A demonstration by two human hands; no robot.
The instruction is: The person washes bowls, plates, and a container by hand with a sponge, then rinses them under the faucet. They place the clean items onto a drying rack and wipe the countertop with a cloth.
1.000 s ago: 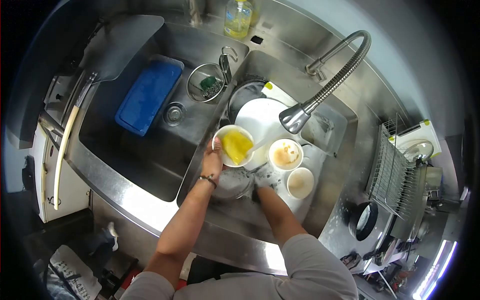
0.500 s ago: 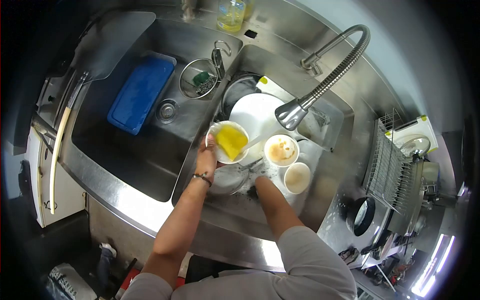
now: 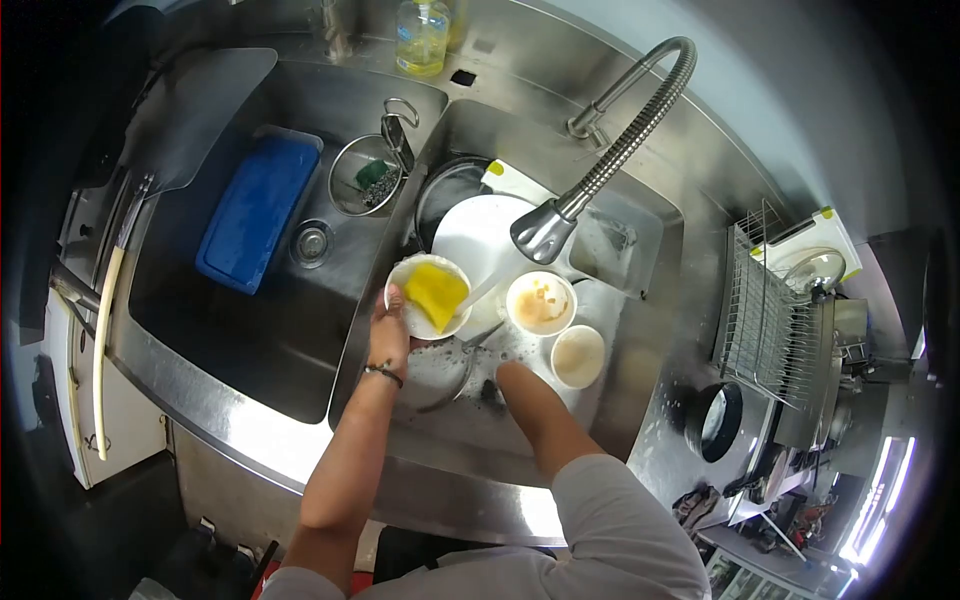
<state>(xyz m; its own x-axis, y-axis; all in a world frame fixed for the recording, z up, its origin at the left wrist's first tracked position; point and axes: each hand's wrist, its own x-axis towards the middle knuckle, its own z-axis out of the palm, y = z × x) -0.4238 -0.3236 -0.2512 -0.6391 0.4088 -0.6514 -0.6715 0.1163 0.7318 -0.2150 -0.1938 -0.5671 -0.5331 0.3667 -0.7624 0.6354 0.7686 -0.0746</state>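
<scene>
My left hand (image 3: 391, 322) grips a white bowl (image 3: 413, 320) by its left side, thumb over the rim. A yellow sponge or cloth (image 3: 436, 296) lies inside the bowl. My right forearm (image 3: 535, 405) reaches down into the murky, sudsy water of the right basin, and the hand itself is hidden below the surface. Just right of it stand a round white bowl with brown and orange residue (image 3: 541, 304) and another holding cloudy beige liquid (image 3: 578, 357). Behind the held bowl, a large white plate (image 3: 478, 222) leans over a dark pan (image 3: 437, 192).
A flexible spray tap (image 3: 546, 230) hangs over the right basin. In the left basin are a blue container (image 3: 258, 215) and a mesh strainer (image 3: 345, 178). A soap bottle (image 3: 422, 42) stands behind. To the right are a wire dish rack (image 3: 760, 315) and a small black pan (image 3: 716, 422).
The camera view has shifted, so the basins and dishes appear further left. My left hand keeps its hold on the bowl, with the yellow sponge or cloth still inside. My right hand stays underwater.
</scene>
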